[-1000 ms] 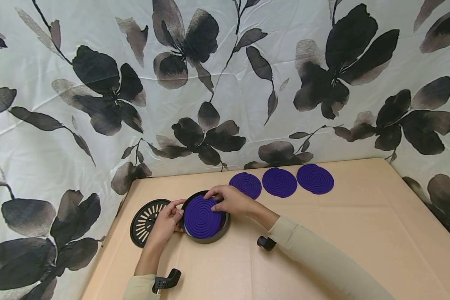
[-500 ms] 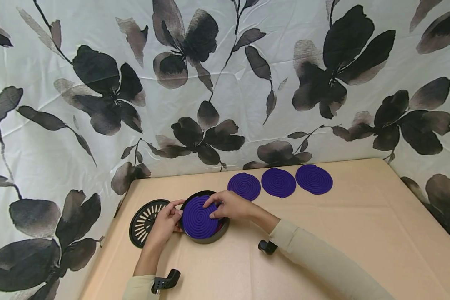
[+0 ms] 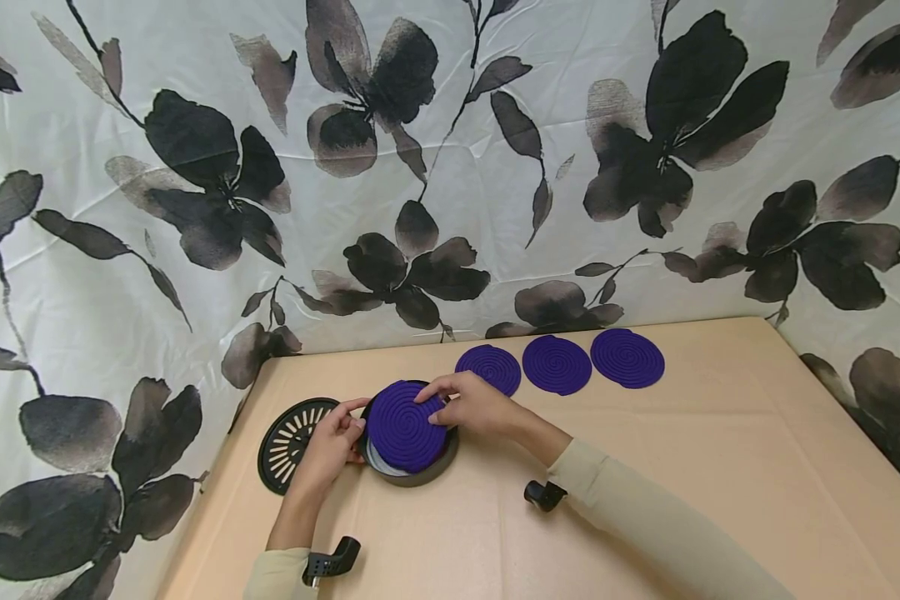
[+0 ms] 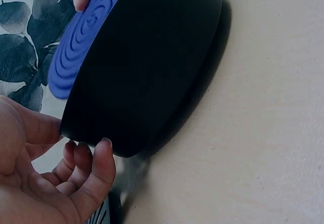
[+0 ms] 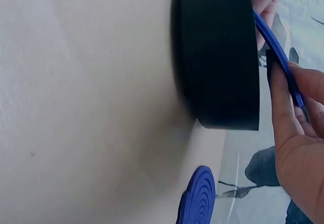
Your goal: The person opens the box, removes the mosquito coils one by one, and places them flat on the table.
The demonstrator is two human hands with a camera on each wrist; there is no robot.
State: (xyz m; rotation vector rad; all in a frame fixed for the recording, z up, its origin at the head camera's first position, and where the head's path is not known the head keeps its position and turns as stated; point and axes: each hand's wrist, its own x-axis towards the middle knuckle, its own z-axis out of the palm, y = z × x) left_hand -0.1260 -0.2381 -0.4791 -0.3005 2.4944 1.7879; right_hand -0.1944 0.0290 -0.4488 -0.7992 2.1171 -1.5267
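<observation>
A floral cloth (image 3: 457, 167) backs my tabletop (image 3: 757, 433). Toward its far left corner, my left fingers (image 3: 354, 407) grip the tin (image 4: 147, 57) by its rim; my right fingers (image 3: 444, 385) pinch a coil (image 3: 401, 429), tilted at its mouth. Three more coils (image 3: 557, 364) line the far edge.

The left hand (image 3: 332, 446) covers part of a black slotted disc (image 3: 279, 446), and a purple coil (image 3: 401, 429) hides most of the inside of the round container (image 3: 422, 477); I can't make out the pale patch (image 3: 379, 462) there. The right wrist view cuts off another coil (image 5: 199, 199) at its lower edge.
</observation>
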